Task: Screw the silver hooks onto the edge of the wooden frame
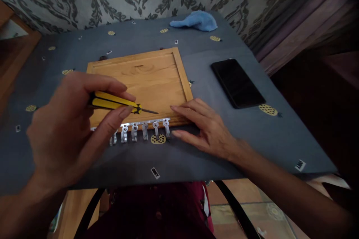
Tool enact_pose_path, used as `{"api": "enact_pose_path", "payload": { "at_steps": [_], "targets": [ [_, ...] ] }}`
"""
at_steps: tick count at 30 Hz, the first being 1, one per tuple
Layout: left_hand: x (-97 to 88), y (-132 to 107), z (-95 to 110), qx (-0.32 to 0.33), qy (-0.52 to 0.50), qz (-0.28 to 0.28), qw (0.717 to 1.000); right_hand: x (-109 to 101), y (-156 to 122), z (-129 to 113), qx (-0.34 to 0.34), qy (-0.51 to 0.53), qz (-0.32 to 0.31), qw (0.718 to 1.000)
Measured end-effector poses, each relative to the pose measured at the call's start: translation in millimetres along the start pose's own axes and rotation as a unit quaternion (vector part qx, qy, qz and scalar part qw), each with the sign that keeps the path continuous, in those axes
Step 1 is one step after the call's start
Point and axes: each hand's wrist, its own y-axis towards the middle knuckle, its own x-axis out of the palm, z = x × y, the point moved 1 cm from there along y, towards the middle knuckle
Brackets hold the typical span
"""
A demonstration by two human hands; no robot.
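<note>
My left hand (70,127) is closed around a yellow-and-black screwdriver (117,103), whose thin tip points right over the near edge of a wooden board (146,78). A metal strip with several hooks (143,129) runs along that near edge and hangs over the grey cloth. My right hand (204,125) lies open with fingers stretched flat, resting on the board's near right corner just right of the hook strip.
The board lies on a grey patterned tablecloth (196,157). A black phone (238,82) rests face up to the right. A blue cloth (196,20) is bunched at the far edge. Patterned wallpaper rises behind; the table's front edge is close to my body.
</note>
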Motion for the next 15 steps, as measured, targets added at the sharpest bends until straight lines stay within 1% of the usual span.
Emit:
{"api": "enact_pose_path", "payload": {
  "at_steps": [1, 3, 5, 7, 9, 10, 12, 13, 14, 15],
  "targets": [
    [-1.0, 0, -2, -0.021, -0.003, 0.022, 1.000, -1, 0, 0, 0.004, -0.002, 0.010, 1.000],
    [-1.1, 0, -8, -0.050, -0.041, 0.064, 0.996, -3, 1, 0, 0.012, -0.012, 0.028, 0.999],
    [-0.4, 0, -17, -0.063, -0.092, 0.078, 0.991, -4, 1, 1, 0.019, -0.019, 0.043, 0.999],
    [-2.0, 1, -32, -0.076, -0.123, 0.103, 0.984, -5, 1, 3, 0.028, -0.024, 0.053, 0.998],
    [-6.5, 2, -54, -0.083, -0.153, 0.132, 0.976, -5, 1, 5, 0.037, -0.034, 0.060, 0.997],
    [-9.3, 3, -67, -0.092, -0.170, 0.135, 0.972, -5, 1, 7, 0.039, -0.041, 0.065, 0.996],
    [-14.7, 4, -94, -0.140, -0.201, 0.122, 0.962, -5, 2, 10, 0.039, -0.052, 0.068, 0.996],
    [-16.2, 4, -107, -0.166, -0.224, 0.083, 0.957, -5, 2, 12, 0.037, -0.055, 0.071, 0.995],
    [-19.3, 3, -119, -0.168, -0.252, 0.161, 0.939, -5, 2, 13, 0.035, -0.058, 0.072, 0.995],
    [-20.1, 3, -130, -0.180, -0.286, 0.168, 0.926, -4, 3, 14, 0.031, -0.060, 0.073, 0.995]
  ]
}}
